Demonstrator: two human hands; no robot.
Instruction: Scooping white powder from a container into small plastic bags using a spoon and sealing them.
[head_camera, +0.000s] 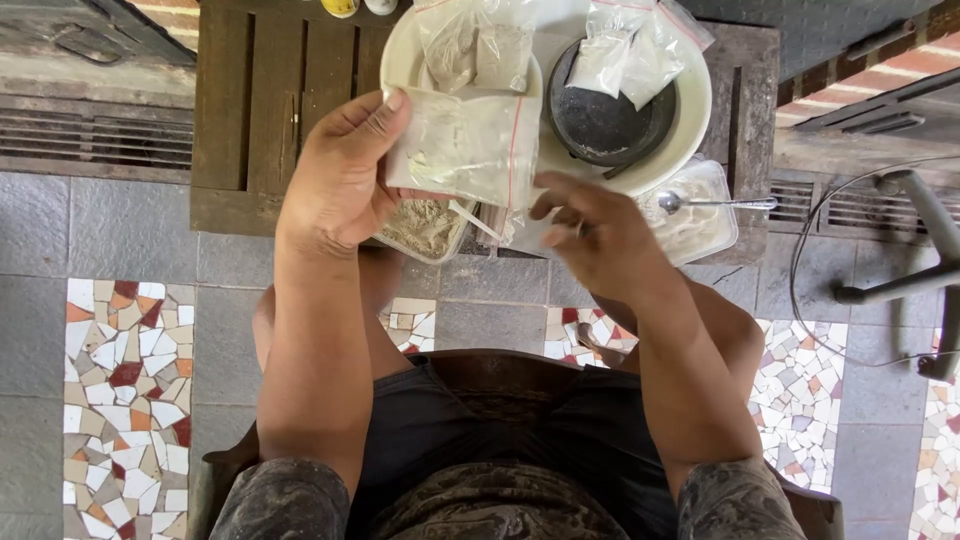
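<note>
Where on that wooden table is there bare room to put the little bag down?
The bare patch is the table's dark slats, left of the white tray and beyond the left hand. The right side is crowded: dark bowl, bags of powder, two tubs and a spoon.

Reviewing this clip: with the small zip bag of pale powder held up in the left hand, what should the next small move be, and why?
Probably bring the right hand to the bag's free edge. Only the left hand pinches it, and the right hand sits just below its lower corner, holding nothing that can be made out.
</note>
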